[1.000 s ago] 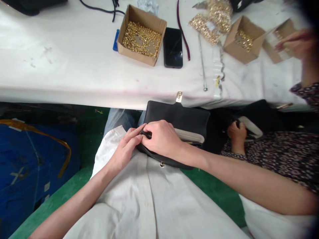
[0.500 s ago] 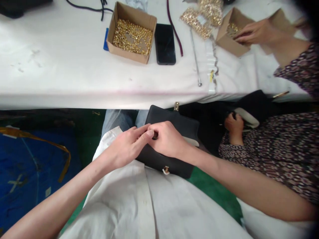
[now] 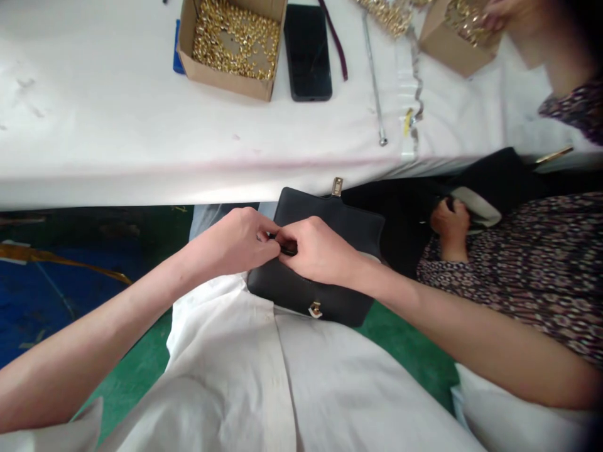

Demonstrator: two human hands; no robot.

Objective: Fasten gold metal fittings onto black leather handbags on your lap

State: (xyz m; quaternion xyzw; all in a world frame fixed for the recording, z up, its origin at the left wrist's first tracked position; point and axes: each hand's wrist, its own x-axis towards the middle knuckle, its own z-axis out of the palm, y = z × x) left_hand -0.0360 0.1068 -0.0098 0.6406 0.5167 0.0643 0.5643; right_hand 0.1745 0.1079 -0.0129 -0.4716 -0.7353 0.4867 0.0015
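Observation:
A black handbag (image 3: 325, 298) lies across my lap, its flap (image 3: 330, 210) folded back toward the table. On the flap's edge sits a gold clasp plate (image 3: 337, 186), and the front carries a gold lock (image 3: 315, 309) with a white scrap on it. My left hand (image 3: 247, 242) pinches at the bag's left end, thumb and fingertips together. Against it, my right hand (image 3: 315, 251) is closed at the same spot, its fingers curled over the bag's edge. The fingers hide most of what is between them; only a dark sliver shows.
On the white table (image 3: 117, 125) are a cardboard box (image 3: 226, 81) of gold studs, a black phone (image 3: 308, 56), a dark red strip (image 3: 336, 44) and a metal rod (image 3: 374, 81). At right, a co-worker's hand (image 3: 499, 12) reaches into another box (image 3: 456, 47); their other hand (image 3: 451, 229) holds a black bag.
My left hand has turned and risen slightly, its fingers now bent into a pinch. My right hand stays closed at the bag. The view has tilted down, with table items higher in the picture.

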